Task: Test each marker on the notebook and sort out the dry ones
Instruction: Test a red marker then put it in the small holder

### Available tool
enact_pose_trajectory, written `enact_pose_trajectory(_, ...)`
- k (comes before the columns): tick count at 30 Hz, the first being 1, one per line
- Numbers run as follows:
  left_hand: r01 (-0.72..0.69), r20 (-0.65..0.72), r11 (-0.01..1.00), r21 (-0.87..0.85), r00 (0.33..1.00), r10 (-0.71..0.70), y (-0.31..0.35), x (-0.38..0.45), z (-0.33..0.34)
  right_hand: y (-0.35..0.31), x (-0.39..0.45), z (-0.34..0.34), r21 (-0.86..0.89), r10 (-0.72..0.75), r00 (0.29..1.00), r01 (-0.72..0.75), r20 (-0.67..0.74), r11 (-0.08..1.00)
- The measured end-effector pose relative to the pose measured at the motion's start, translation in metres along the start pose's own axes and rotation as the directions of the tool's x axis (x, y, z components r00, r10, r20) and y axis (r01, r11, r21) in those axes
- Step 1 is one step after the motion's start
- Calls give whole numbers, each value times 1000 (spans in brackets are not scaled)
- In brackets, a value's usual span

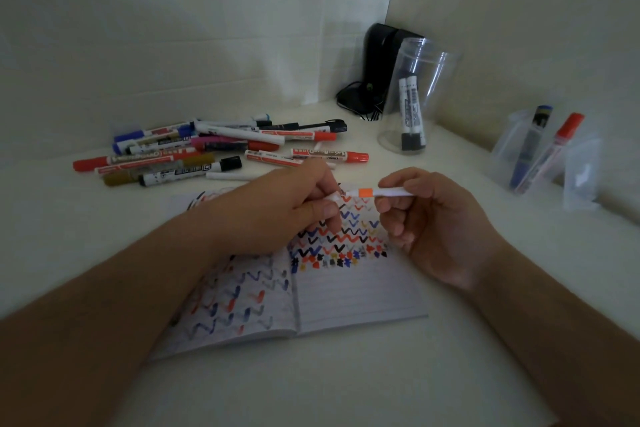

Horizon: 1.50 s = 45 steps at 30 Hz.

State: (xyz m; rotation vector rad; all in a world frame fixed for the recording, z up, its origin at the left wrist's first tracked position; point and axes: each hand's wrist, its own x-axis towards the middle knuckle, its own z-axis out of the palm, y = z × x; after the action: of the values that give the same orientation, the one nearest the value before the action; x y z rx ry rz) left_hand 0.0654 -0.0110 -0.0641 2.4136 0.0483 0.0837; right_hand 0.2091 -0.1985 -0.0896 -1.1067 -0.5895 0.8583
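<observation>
Lying in the upper left of the frame, a heap of markers (214, 149) covers the white table (311, 392). Left hand (277, 211) at centre pinches a white cap (333, 198). Below it, open notebook (346, 281), pages full of zigzags. Right hand (433, 218) grips a white marker (384, 192) with an orange band (held level, over the notebook). Right of centre, a clear jar (415, 94) holds two markers; far right, a clear bin (540, 156) holds two more.

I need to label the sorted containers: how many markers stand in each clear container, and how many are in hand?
Round clear jar: 2 black-capped markers
Square clear container: 2, one blue, one red
Held in both hands: 1 orange-banded marker
Total: 5
</observation>
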Motion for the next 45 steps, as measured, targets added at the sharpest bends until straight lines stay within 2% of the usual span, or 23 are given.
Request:
enact_pose_trajectory(6, -2, -28, 999, 34, 1000, 2, -4, 1, 2, 1, 0, 3, -65, -10, 1000, 8, -25, 998)
enact_pose_trajectory(11, -9, -173, 991, 137, 984, 33, -11, 6, 7, 1, -1, 7, -135, -20, 997, 10, -76, 991)
enact_pose_trajectory(15, -47, -234, 996, 71, 970, 62, -12, 7, 7, -2, -3, 10, -132, -43, 997, 33, -69, 991)
enact_pose_trajectory(18, -75, -230, 997, 20, 970, 78, -8, 6, 8, -5, -5, 11, -116, -67, 996, 60, -53, 991)
enact_pose_trajectory(21, -89, -213, 995, 52, 972, 98, -6, 6, 9, -2, -5, 10, -136, -93, 994, 84, -65, 987)
enact_pose_trajectory(26, -139, -260, 986, 91, 953, 158, -2, 8, 11, -3, -4, 8, -101, -91, 995, 86, -49, 991)
enact_pose_trajectory(31, -167, -318, 985, 43, 932, 172, 4, 15, 21, -10, -4, 7, -167, -110, 983, 86, -146, 982)
enact_pose_trajectory(35, -213, -236, 970, 120, 943, 236, 13, 23, 32, -28, -5, 2, -250, -162, 957, 101, -240, 963)
enact_pose_trajectory(38, -214, -71, 962, 167, 971, 228, 14, 24, 35, -44, -13, -6, -362, -227, 940, 125, -254, 924)
enact_pose_trajectory(40, -236, 32, 923, 305, 971, 238, 11, 24, 40, -60, -18, -16, -487, -322, 906, 157, -276, 859)
enact_pose_trajectory(42, -276, 61, 870, 408, 959, 276, 7, 24, 43, -82, -20, -33, -633, -461, 834, 186, -302, 751)
enact_pose_trajectory(45, -314, 61, 845, 433, 946, 320, 4, 25, 45, -122, -23, -63, -800, -665, 644, 136, -377, 585)
